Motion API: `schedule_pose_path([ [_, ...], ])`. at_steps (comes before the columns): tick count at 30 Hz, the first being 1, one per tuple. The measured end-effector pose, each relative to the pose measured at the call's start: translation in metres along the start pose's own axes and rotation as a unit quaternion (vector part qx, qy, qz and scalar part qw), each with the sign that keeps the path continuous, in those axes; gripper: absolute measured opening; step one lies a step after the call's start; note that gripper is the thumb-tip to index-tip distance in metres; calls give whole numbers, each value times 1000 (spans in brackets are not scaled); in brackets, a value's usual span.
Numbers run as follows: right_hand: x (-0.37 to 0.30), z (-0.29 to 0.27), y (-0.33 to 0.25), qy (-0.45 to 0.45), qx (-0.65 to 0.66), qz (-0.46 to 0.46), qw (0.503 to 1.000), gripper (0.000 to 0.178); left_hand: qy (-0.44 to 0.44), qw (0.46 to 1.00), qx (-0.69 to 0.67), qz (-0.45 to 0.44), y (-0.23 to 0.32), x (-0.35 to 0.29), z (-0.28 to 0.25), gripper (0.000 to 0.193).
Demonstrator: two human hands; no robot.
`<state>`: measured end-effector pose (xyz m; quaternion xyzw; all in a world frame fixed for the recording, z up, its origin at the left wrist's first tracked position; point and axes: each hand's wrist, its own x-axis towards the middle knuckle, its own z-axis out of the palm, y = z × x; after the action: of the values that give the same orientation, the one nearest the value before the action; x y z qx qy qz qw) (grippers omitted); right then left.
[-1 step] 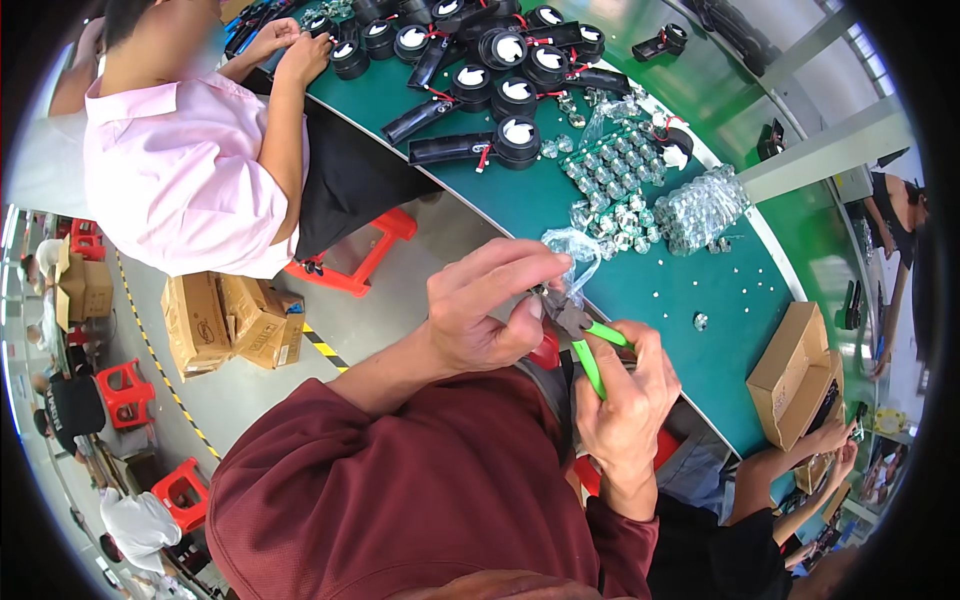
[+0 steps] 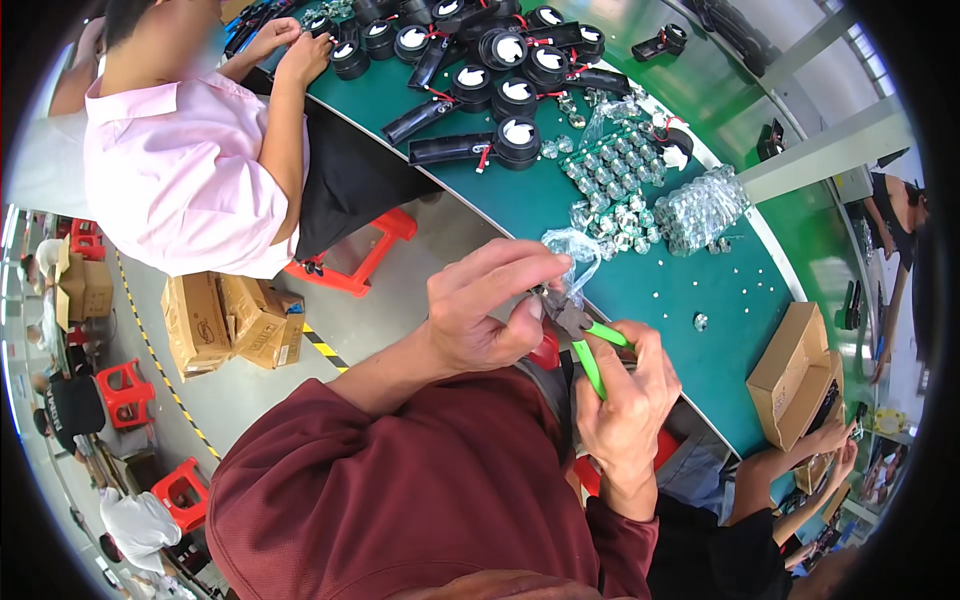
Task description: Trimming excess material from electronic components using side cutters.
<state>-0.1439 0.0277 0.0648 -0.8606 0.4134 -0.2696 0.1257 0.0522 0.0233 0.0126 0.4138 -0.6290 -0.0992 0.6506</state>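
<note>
My right hand [image 2: 628,400] is wrapped round the green handles of a pair of pliers [image 2: 590,352], whose dark jaws point up and left. At the jaw tips my left hand [image 2: 490,305] pinches a small metallic part [image 2: 541,290], mostly hidden by the fingers. Just beyond the fingertips a clear plastic bag [image 2: 573,245] lies at the edge of the green table [image 2: 640,300]. Farther back are loose small clear-and-silver parts [image 2: 628,222], a tray of similar parts [image 2: 615,165] and a bundle wrapped in clear plastic [image 2: 702,208].
Black round-headed devices with red wires [image 2: 515,140] crowd the table's far left. An open cardboard box [image 2: 790,370] stands at the right. A co-worker in a pink shirt [image 2: 190,170] sits at the left, near a red stool [image 2: 370,260]. Another person's arms [image 2: 790,460] reach in at lower right.
</note>
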Motion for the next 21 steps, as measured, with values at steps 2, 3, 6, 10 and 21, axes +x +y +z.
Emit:
schedule_pose_path([
  [2,1,-1,0,-1,2,-2,1000,34,-1,1000,0,1,-1,0,-1,42],
  [3,1,-1,-1,-2,3,-4,1000,33,-1,1000,-2,0,-1,-1,-1,42],
  [6,-4,0,4,-21,-9,7,1000,43,-2,1000,-2,0,-2,-1,-1,42],
  [10,-3,0,4,-21,-9,6,1000,43,0,1000,-5,2,-4,-2,0,42],
  [21,-3,0,5,-14,-6,-1,1000,44,-3,1000,-10,-2,-3,0,-1,40],
])
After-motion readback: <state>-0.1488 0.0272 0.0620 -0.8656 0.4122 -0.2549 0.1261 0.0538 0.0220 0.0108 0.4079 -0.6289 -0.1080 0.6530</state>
